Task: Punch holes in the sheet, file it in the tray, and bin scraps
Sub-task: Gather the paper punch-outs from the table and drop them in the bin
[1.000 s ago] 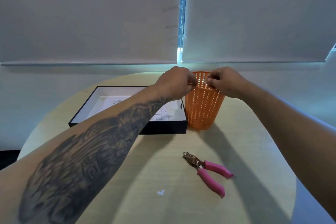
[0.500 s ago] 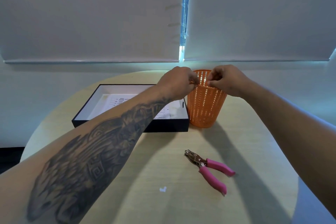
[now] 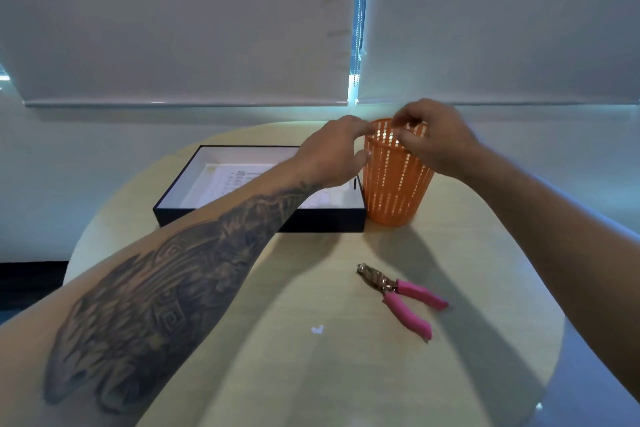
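My left hand [image 3: 334, 151] is at the left side of the orange mesh bin's [image 3: 398, 187] rim, thumb and fingers a little apart. My right hand [image 3: 434, 140] hovers over the bin's mouth, fingers curled loosely above the thumb. No scrap is visible in either hand. The printed sheet [image 3: 239, 180] lies inside the black tray [image 3: 259, 224], partly hidden by my left forearm. The pink-handled hole punch [image 3: 408, 302] lies on the table in front of the bin. A small white scrap [image 3: 317, 329] sits on the table nearer to me.
The round wooden table [image 3: 311, 381] holds the tray at left and the bin touching the tray's right end. Lowered window blinds [image 3: 173, 28] hang beyond the far edge. The table's curved edge drops off at left and right.
Both hands were pinched together over the bin's rim; now the fingers have loosened and the right hand sits slightly higher over the mouth. The tray, bin and punch stay put.
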`<state>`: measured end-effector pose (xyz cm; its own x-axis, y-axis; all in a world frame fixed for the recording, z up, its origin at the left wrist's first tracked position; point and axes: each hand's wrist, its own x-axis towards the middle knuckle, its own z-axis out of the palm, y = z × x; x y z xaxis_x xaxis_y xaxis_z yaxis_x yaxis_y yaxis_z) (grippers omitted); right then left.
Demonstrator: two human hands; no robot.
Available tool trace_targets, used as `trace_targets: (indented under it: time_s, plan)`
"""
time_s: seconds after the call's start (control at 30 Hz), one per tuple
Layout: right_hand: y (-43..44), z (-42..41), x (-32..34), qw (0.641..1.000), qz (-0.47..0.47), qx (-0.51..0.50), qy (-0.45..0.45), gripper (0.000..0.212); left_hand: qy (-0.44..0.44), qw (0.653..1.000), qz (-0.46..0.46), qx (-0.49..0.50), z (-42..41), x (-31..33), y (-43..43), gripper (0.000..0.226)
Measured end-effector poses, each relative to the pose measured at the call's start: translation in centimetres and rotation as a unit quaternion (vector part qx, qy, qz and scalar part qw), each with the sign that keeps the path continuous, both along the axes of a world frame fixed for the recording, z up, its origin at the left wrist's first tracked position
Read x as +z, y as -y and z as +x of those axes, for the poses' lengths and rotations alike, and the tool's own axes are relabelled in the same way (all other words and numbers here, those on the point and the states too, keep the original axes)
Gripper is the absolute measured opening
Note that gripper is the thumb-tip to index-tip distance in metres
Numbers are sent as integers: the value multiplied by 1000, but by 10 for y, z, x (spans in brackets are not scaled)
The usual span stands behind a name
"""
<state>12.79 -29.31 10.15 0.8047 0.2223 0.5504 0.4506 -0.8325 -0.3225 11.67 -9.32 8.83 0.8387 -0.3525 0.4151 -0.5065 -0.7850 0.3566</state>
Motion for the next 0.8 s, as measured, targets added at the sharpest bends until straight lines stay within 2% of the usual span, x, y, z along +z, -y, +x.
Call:
trace_targets:
  time_s: [0.13,0.3,0.47,0.67,0.8]
  plan:
    - [-25,-40,-11,997,-7,73,31,23,-24,999,-5,23,-27,-19,-28,33]
    - [-54,-97,-55,990,-33,116,-70,17,-87,996,1,33,-69,-61,-63,25]
    - [-73,-146,-106,970,-66,155,-174,21,-135,990,32,38,-103,-116,-82,25]
    - [-78,-170,-129,944,-142,210,-211,35,-78,995,28,58,-126,-154,-83,24]
    - [-76,-170,-131,942,-166,206,-204,30,-55,997,8,62,-128,-161,-83,26]
